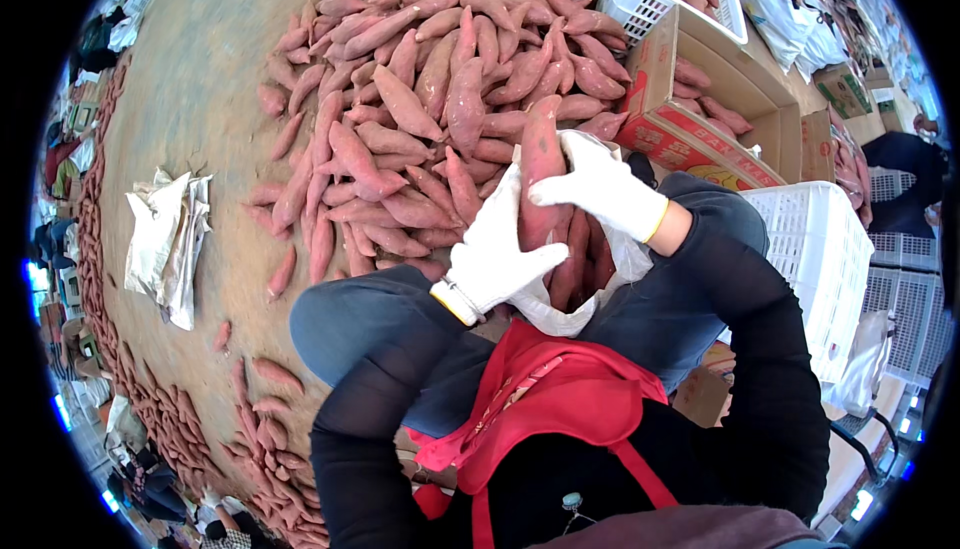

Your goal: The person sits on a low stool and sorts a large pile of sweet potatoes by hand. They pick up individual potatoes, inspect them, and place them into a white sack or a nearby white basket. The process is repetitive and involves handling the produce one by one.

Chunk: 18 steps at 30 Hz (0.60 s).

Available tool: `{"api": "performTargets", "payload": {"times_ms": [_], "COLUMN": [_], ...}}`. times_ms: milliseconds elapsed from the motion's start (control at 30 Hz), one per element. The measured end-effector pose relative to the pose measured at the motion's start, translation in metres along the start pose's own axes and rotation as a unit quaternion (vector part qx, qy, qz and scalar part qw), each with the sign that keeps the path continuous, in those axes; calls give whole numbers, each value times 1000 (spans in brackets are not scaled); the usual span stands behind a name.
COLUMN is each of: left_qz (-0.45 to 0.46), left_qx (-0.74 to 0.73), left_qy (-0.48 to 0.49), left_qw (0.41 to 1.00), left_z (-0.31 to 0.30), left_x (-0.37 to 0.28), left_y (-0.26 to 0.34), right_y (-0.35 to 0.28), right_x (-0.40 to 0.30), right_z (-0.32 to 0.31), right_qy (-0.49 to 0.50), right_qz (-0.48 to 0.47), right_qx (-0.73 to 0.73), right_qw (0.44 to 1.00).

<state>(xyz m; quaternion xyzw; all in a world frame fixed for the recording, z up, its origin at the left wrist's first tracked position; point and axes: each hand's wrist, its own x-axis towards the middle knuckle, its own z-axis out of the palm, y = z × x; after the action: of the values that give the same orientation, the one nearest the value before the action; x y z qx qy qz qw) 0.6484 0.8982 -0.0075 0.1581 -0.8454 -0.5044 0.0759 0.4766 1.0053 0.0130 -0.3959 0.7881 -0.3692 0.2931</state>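
A large sweet potato [541, 174] is held upright between my two white-gloved hands. My left hand [501, 256] cups its lower left side, palm towards it. On its right side lies my right hand [611, 185], with the thumb across its front. Under the hands, between my knees, a white woven sack [559, 320] stands with its mouth spread and more sweet potatoes [568, 271] inside. The big heap of sweet potatoes [401, 106] lies on the floor just in front of the sack.
A cardboard box [705, 132] with sweet potatoes and a white plastic crate [645, 5] stand at the upper right. Another white crate [814, 264] is beside my right knee. Folded sacks [166, 241] lie on the floor at left. People work at lower left, near more sweet potatoes [274, 444].
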Motion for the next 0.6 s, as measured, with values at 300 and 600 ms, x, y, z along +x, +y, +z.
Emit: {"api": "performTargets", "payload": {"times_ms": [300, 600], "left_qz": [-33, 196], "left_qx": [-60, 248], "left_qy": [-81, -1], "left_qw": [994, 949], "left_z": [-18, -61], "left_x": [29, 58], "left_y": [-10, -14], "right_y": [-36, -32], "right_x": [13, 16], "right_z": [-61, -67], "right_qy": [113, -218], "right_qz": [-2, -94], "right_qx": [-22, -218], "right_qw": [993, 947]}}
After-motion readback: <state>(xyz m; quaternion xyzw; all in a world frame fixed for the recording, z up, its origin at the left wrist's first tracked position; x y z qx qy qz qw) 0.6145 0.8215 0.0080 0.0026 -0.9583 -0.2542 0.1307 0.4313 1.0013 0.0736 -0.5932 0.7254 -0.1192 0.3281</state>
